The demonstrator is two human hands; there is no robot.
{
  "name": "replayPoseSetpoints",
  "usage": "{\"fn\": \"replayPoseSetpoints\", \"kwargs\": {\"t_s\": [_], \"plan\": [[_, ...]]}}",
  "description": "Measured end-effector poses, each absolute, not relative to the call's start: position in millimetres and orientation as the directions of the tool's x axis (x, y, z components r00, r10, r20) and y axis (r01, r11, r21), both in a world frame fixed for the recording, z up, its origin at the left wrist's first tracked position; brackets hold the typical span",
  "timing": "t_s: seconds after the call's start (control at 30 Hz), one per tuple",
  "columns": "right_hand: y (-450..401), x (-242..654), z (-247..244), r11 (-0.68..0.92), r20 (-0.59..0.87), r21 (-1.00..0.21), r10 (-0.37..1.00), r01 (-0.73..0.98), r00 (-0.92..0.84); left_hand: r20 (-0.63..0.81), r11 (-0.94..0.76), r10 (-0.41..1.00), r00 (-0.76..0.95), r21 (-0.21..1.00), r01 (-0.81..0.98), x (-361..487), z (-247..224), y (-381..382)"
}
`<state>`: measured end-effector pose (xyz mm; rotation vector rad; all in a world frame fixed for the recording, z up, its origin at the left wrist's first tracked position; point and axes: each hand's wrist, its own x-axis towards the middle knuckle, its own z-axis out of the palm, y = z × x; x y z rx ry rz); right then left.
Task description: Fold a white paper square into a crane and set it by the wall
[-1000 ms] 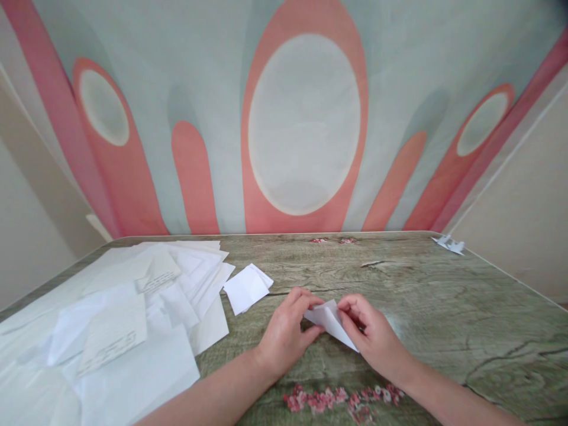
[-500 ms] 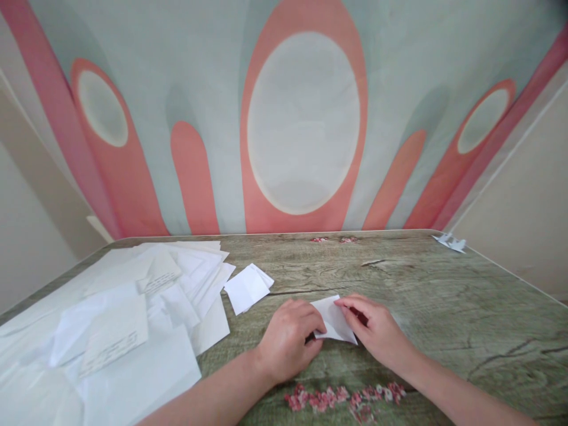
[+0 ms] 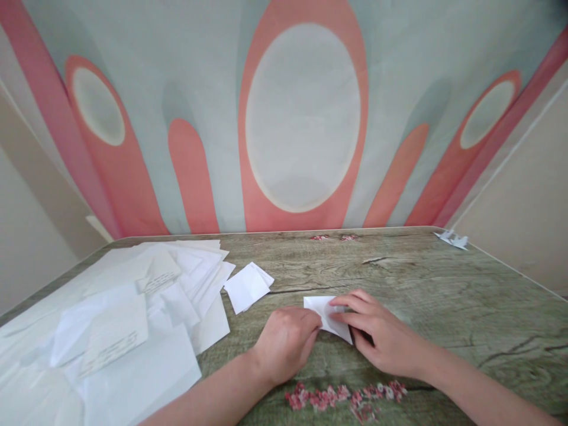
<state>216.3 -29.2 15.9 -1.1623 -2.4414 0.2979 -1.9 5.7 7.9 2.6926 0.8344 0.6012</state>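
Observation:
A small sheet of white paper (image 3: 327,310) lies between my hands near the middle of the wood-patterned table (image 3: 426,266), with a crease across it. My left hand (image 3: 288,336) is closed on the paper's left lower edge, its fingers curled with the thumb hidden. From the other side my right hand (image 3: 377,331) rests its spread fingers on the sheet's right part, thumb low and apart from the index finger. Just beyond my left hand is a little stack of square white papers (image 3: 248,287).
A wide, untidy pile of white papers (image 3: 146,361) covers the table's left side, some with printed lines. At the far right corner sits a cut or folded white paper piece (image 3: 451,239). Pink blossoms (image 3: 328,397) mark the tabletop near me. A patterned backdrop (image 3: 302,118) stands behind.
The paper has turned and shifted slightly left. My right hand has gone from pinching its upper edge to lying over it with fingers spread. My left hand still grips its edge.

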Motion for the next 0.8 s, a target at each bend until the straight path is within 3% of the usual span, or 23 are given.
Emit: {"fn": "replayPoseSetpoints", "kwargs": {"t_s": [0.33, 0.6, 0.8], "plan": [[-30, 215, 21, 0.639, 0.191, -0.393, 0.761, 0.662, -0.62, 0.155, -0.732, 0.66, 0.735, 0.353, 0.582, -4, 14, 5], [-25, 218, 23, 0.605, 0.179, -0.495, 0.774, 0.624, -0.608, 0.123, -0.588, 0.754, 0.645, 0.564, 0.58, -3, 24, 10], [-19, 215, 7, 0.459, 0.209, -0.608, 0.879, 0.648, -0.427, 0.123, -0.481, 0.817, 0.563, 0.683, 0.55, -3, 21, 13]]}}
